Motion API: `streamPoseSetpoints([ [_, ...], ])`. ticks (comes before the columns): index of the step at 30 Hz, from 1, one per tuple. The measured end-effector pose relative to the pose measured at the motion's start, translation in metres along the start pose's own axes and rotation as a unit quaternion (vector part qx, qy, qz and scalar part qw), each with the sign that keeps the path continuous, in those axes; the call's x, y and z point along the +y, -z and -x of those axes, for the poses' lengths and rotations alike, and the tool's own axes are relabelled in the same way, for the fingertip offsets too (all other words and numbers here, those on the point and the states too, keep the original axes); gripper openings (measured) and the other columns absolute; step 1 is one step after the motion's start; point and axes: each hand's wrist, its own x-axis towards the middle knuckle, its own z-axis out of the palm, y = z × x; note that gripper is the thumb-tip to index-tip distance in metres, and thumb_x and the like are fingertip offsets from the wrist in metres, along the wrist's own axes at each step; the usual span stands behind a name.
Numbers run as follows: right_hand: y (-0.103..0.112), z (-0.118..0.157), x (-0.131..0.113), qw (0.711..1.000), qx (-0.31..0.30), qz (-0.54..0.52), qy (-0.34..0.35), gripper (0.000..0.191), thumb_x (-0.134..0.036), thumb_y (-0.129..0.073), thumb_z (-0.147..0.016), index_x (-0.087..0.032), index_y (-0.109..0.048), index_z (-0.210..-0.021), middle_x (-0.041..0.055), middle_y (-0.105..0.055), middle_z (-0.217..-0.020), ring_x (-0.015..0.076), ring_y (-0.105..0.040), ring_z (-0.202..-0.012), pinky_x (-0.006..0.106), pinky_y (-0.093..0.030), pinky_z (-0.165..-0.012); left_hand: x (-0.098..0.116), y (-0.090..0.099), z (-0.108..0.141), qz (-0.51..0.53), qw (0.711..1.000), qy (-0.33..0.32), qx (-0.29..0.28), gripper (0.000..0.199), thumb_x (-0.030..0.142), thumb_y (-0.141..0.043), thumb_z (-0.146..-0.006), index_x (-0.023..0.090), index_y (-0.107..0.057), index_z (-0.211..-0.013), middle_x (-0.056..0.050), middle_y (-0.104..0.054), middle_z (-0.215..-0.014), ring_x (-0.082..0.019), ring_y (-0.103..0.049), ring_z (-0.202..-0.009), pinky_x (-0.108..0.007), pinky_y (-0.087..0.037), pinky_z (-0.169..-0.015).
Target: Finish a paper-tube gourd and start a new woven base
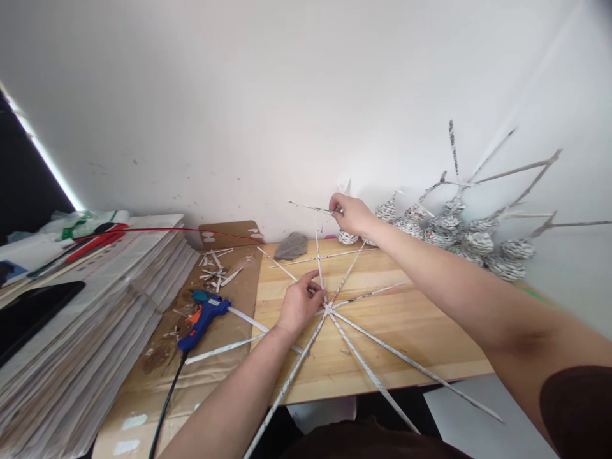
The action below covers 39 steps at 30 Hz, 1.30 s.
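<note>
Long thin rolled-paper sticks [373, 373] cross at one point on the wooden board [430, 325] and spread out like spokes. Just left of that crossing, my left hand [302, 303] is closed, with its fingertips pressed on a paper stick. Higher up, near the wall, my right hand [349, 213] pinches a thin paper strip [310, 207] that points to the left. Another paper stick lies across the back of the board, near a grey stone [291, 246].
A blue glue gun [205, 319] with a black cord lies on cardboard [229, 344] to the left, near paper scraps [215, 268]. Stacked paper sheets [109, 319] fill the far left. Several woven paper shapes [478, 242] with twigs stand at the back right.
</note>
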Motion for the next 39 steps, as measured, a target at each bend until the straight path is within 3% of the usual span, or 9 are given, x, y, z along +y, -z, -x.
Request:
streamPoseSetpoints([
  [4,0.002,0.017,-0.002,0.998,-0.053,0.001,0.015,0.018,-0.010,-0.056,-0.081,-0.018,-0.063,-0.096,0.0069,-0.068,-0.091,0.0208,-0.058,-0.082,0.028,-0.038,-0.071,0.000,0.001,0.000,-0.008,1.000,-0.003,0.010,0.045,0.019,-0.063,-0.078,0.019,-0.058,-0.123,0.002,-0.068,-0.078,-0.010,-0.065,-0.055,-0.022,-0.049,-0.060],
  [12,-0.016,0.087,0.003,0.982,-0.180,-0.026,0.042,0.016,-0.011,-0.059,-0.082,-0.018,-0.066,-0.094,0.0043,-0.069,-0.087,0.0169,-0.059,-0.077,0.024,-0.038,-0.067,0.011,0.007,0.003,-0.023,0.999,0.025,-0.005,0.038,0.017,-0.065,-0.077,0.019,-0.055,-0.113,0.002,-0.066,-0.077,-0.011,-0.064,-0.058,-0.023,-0.048,-0.062],
  [16,-0.029,0.109,0.010,0.974,-0.217,-0.043,0.046,0.018,-0.008,-0.056,-0.082,-0.018,-0.067,-0.092,0.0031,-0.069,-0.083,0.0160,-0.058,-0.073,0.023,-0.036,-0.064,0.022,0.010,0.011,-0.118,0.991,0.055,0.032,0.056,0.023,-0.082,-0.062,0.017,-0.051,-0.108,-0.003,-0.062,-0.095,-0.012,-0.062,-0.065,-0.028,-0.050,-0.067],
  [19,-0.035,0.117,0.016,0.971,-0.230,-0.054,0.040,0.022,-0.005,-0.053,-0.082,-0.017,-0.067,-0.094,0.0042,-0.069,-0.085,0.0166,-0.059,-0.075,0.024,-0.036,-0.065,0.027,0.010,0.017,-0.181,0.982,0.033,0.044,0.070,0.025,-0.089,-0.053,0.015,-0.050,-0.111,-0.010,-0.054,-0.113,-0.018,-0.063,-0.088,-0.033,-0.052,-0.078],
  [22,-0.036,0.122,0.021,0.969,-0.237,-0.066,0.036,0.022,-0.007,-0.055,-0.082,-0.017,-0.067,-0.095,0.0040,-0.069,-0.085,0.0172,-0.059,-0.076,0.024,-0.037,-0.066,0.029,0.010,0.019,-0.214,0.976,0.024,0.029,0.075,0.028,-0.090,-0.054,0.014,-0.051,-0.116,-0.014,-0.048,-0.122,-0.022,-0.060,-0.101,-0.036,-0.051,-0.085],
  [28,-0.028,0.128,0.024,0.963,-0.255,-0.083,0.029,0.023,-0.006,-0.056,-0.079,-0.019,-0.068,-0.094,0.0019,-0.070,-0.084,0.0161,-0.059,-0.074,0.024,-0.037,-0.066,0.028,0.011,0.021,-0.259,0.966,0.003,0.021,0.063,0.032,-0.088,-0.058,0.014,-0.055,-0.110,-0.010,-0.055,-0.107,-0.024,-0.060,-0.098,-0.037,-0.050,-0.085],
  [34,-0.019,0.130,0.027,0.961,-0.271,-0.033,0.040,0.023,-0.006,-0.058,-0.078,-0.020,-0.069,-0.092,0.0014,-0.070,-0.081,0.0162,-0.057,-0.071,0.025,-0.034,-0.063,0.027,0.011,0.022,-0.292,0.956,-0.014,0.038,0.064,0.034,-0.089,-0.057,0.016,-0.056,-0.108,-0.007,-0.059,-0.099,-0.025,-0.060,-0.095,-0.039,-0.048,-0.087],
  [39,-0.024,0.133,0.028,0.968,-0.251,-0.006,0.025,0.024,-0.010,-0.059,-0.080,-0.020,-0.068,-0.101,0.0049,-0.071,-0.092,0.0193,-0.060,-0.078,0.026,-0.036,-0.065,0.028,0.012,0.021,-0.285,0.958,-0.014,0.016,0.060,0.035,-0.088,-0.059,0.016,-0.058,-0.107,-0.006,-0.062,-0.093,-0.023,-0.060,-0.091,-0.037,-0.047,-0.085],
])
